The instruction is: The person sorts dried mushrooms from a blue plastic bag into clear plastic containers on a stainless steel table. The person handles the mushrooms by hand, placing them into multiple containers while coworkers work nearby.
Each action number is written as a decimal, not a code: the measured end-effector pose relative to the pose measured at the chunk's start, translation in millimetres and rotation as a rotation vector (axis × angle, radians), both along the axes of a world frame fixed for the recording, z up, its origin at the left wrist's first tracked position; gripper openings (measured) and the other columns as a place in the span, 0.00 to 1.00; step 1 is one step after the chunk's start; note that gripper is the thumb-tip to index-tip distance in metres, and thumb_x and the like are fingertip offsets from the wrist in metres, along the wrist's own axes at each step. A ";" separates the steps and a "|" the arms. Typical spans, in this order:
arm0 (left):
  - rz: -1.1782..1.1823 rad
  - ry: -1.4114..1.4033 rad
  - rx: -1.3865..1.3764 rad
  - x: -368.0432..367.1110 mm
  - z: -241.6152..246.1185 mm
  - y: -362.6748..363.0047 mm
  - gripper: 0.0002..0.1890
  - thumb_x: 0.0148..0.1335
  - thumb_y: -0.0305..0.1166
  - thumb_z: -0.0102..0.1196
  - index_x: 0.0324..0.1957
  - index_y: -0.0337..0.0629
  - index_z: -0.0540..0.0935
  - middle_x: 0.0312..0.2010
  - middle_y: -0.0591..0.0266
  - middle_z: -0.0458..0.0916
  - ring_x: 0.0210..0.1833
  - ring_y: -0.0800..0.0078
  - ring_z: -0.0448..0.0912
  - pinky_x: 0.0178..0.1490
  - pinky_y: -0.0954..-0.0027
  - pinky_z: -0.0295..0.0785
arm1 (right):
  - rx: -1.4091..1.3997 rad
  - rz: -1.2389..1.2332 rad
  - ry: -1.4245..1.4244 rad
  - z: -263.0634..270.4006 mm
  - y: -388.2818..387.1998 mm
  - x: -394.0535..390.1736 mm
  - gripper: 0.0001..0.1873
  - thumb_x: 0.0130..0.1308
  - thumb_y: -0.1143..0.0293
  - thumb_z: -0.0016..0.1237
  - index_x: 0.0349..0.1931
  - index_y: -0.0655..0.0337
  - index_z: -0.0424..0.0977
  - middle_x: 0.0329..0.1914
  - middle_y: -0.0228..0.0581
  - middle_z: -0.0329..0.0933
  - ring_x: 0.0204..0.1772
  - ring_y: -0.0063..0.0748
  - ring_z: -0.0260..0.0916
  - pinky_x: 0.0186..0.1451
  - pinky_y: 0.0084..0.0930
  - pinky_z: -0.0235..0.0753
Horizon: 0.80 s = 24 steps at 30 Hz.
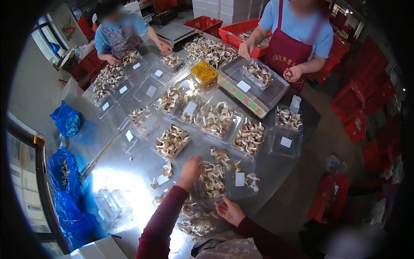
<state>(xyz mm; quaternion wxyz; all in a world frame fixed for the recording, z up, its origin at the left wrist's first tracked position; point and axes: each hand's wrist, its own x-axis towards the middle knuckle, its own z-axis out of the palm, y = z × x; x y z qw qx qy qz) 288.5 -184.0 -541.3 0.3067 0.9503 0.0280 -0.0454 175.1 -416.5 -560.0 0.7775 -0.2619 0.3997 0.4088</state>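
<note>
My left hand (191, 171) reaches to the upper left corner of a clear plastic clamshell box of mushrooms (212, 183); its fingertips are partly hidden, so its hold cannot be told. My right hand (229, 210) is by the box's lower edge, palm up and fingers partly curled; whether it grips anything is unclear. The box's transparent lid (244, 187) lies open to the right, bearing a blank-looking white label (239, 179). Loose mushrooms (219, 153) lie just beyond the box. A heap of loose mushrooms (195, 223) is on the metal table before my body.
Filled boxes (172, 141) (249, 136) stand beyond my hands. A scale (258, 87) carries a box before a co-worker in an apron; another co-worker handles mushrooms at upper left. Yellow rubber bands (204, 73) fill a tub. Blue plastic bags (64, 171) hang along the left edge.
</note>
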 end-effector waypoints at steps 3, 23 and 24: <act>-0.007 -0.135 -0.044 -7.0 -5.1 8.4 0.18 0.54 0.29 0.57 0.48 0.38 0.74 0.39 0.47 0.77 0.40 0.50 0.76 0.45 0.58 0.71 | 0.046 0.005 -0.135 -10.8 1.8 0.4 0.10 0.67 0.63 0.47 0.33 0.61 0.68 0.31 0.39 0.74 0.37 0.32 0.74 0.43 0.28 0.76; 1.062 -0.029 -1.210 -220.5 -53.2 120.6 0.16 0.68 0.42 0.42 0.41 0.40 0.76 0.27 0.67 0.75 0.25 0.79 0.72 0.25 0.75 0.66 | -0.992 0.815 -1.565 1.8 94.6 0.4 0.10 0.56 0.70 0.51 0.35 0.66 0.70 0.27 0.45 0.75 0.24 0.36 0.77 0.29 0.30 0.74; 1.053 -0.042 -1.324 -214.6 -49.8 120.4 0.16 0.67 0.42 0.43 0.42 0.39 0.76 0.25 0.68 0.75 0.22 0.79 0.71 0.22 0.76 0.64 | -1.051 0.830 -1.587 2.3 93.3 0.1 0.11 0.55 0.69 0.51 0.35 0.67 0.70 0.27 0.46 0.75 0.24 0.37 0.77 0.29 0.30 0.74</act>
